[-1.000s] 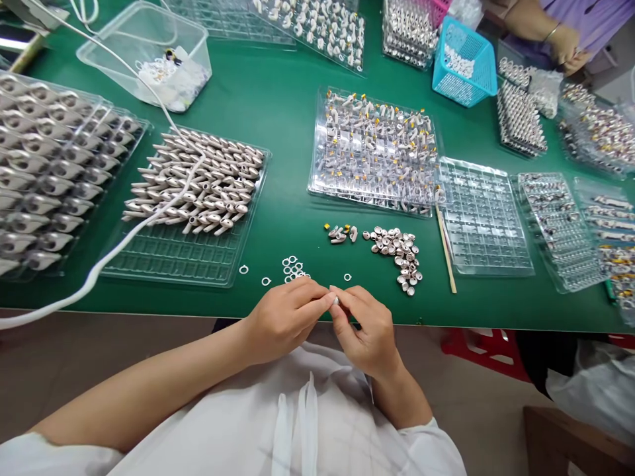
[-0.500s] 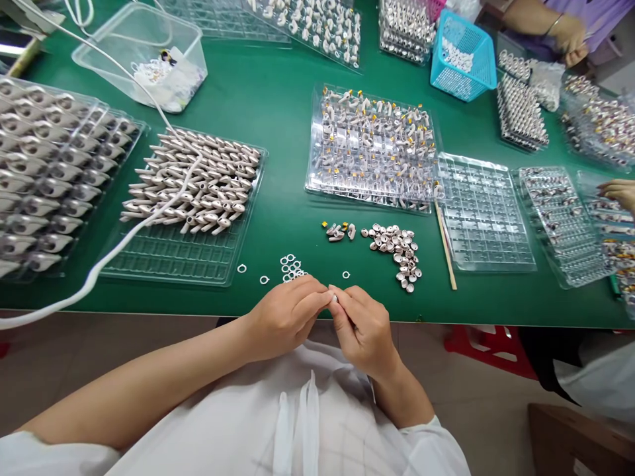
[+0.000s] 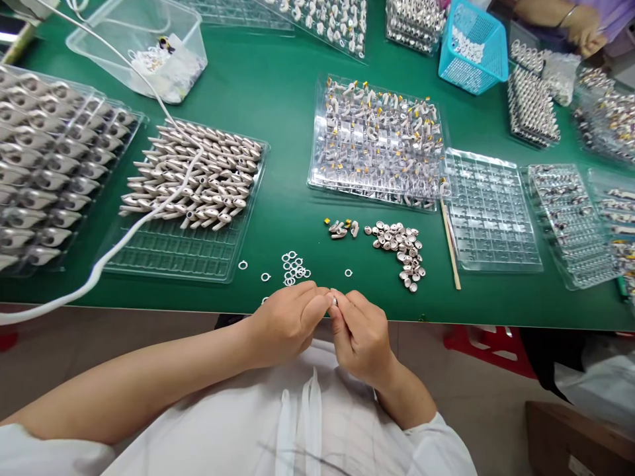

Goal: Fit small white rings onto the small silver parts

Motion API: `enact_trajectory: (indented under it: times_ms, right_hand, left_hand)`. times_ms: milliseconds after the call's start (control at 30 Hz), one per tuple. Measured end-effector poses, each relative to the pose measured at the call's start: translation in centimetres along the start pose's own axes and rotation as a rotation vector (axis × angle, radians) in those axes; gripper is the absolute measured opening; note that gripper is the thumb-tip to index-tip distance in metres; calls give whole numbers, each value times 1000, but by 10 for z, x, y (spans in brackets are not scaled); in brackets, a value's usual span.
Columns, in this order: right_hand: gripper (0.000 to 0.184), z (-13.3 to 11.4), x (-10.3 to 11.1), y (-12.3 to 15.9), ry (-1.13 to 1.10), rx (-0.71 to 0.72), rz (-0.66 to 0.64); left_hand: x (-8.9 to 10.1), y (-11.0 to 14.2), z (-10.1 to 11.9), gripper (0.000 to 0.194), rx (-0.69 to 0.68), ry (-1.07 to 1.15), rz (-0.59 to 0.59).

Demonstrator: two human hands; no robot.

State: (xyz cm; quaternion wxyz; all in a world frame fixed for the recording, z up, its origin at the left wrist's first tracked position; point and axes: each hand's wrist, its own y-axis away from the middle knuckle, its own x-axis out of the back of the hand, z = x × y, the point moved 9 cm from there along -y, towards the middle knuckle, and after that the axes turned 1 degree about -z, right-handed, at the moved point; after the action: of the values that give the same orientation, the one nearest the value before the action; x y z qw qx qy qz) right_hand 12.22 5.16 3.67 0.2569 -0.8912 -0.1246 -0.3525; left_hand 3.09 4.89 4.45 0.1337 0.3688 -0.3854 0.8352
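My left hand (image 3: 292,324) and my right hand (image 3: 364,334) meet at the table's front edge, fingertips pinched together. Between them shows a bit of a small, pale, shiny part (image 3: 335,302); the fingers cover most of it. Just beyond my left hand lies a cluster of thin white rings (image 3: 292,264), with a few stray ones around it. Past my right hand is a pile of small silvery cup-shaped caps (image 3: 397,244). Several small earbud-like pieces (image 3: 338,229), some with yellow tabs, lie left of the caps.
A tray of beige stemmed shells (image 3: 198,178) has a white cable (image 3: 133,231) across it. Stacked clear trays (image 3: 377,145) hold parts with yellow tabs. A thin stick (image 3: 450,244) lies beside another clear tray (image 3: 491,205). Farther back are a blue basket (image 3: 471,56) and a co-worker's hand (image 3: 585,30).
Both hands stay together at the edge, the fingers slightly shifted around the small part. The view has moved a little. The other person's hand at the far right edge has left the view.
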Motion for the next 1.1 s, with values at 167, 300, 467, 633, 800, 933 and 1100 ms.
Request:
enact_trajectory:
  times_ms: [167, 300, 467, 633, 800, 933, 1100]
  right_hand:
    - [26, 5, -5, 0, -13, -38, -29]
    - [24, 8, -3, -4, -69, -50, -37]
    - [24, 14, -2, -9, -111, -64, -53]
    - [25, 14, -2, -11, -101, -65, -63]
    - [28, 16, -5, -9, -123, -111, -94]
    - [27, 15, -4, -7, -128, -101, -63]
    - [26, 12, -3, -7, -86, -68, -30]
  left_hand:
    - [2, 1, -4, 19, 45, -31, 54]
    - [-1, 3, -9, 16, 78, 0, 62]
    - [-2, 0, -20, 12, 150, 135, 26]
    - [2, 0, -22, 12, 174, 136, 53]
    - [5, 5, -26, 11, 243, 133, 111]
    - [6, 5, -26, 10, 261, 148, 106]
    - [9, 3, -20, 14, 201, 114, 116]
